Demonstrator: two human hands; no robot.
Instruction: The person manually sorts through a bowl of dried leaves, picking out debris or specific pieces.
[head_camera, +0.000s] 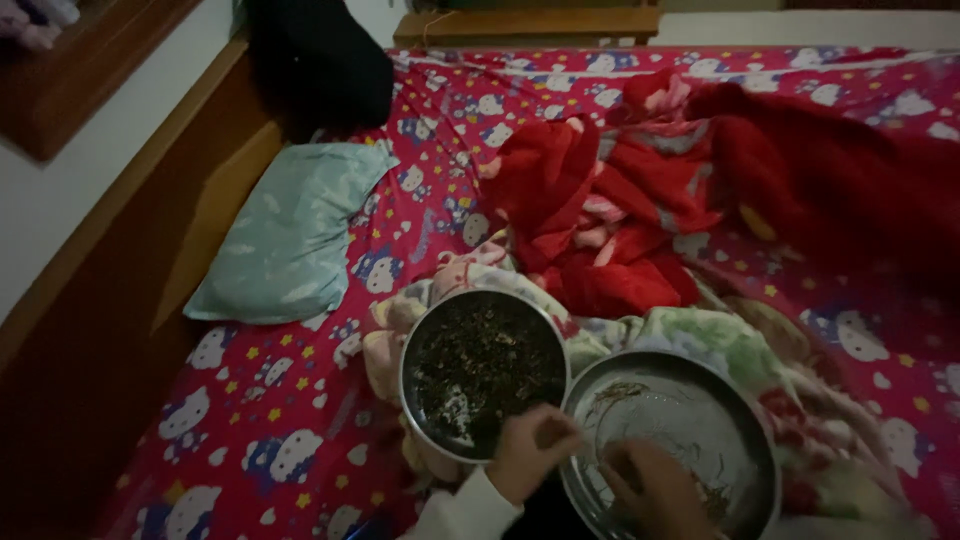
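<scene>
Sorting step, by look of it: your left hand (532, 447) pinches something small, unclear what, at rim of round steel bowl of dark dried bits (483, 370), lower centre. Your right hand (655, 487) rests loosely curled, apparently empty, in shallow round steel plate (680, 440), lower right. Next move calls for fine fingertip picking.

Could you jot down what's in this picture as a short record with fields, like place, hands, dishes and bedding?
Place: a bed with a pink cartoon-print sheet and a wooden headboard
Left hand: at the near rim of the metal bowl, fingers curled; grip unclear
Right hand: inside the metal plate, fingers on its surface
Bowl contents: dark dried bits
Plate contents: a few thin strands
Bedding: pale green pillow, red blanket, floral blanket under the dishes
Light: dim
</scene>
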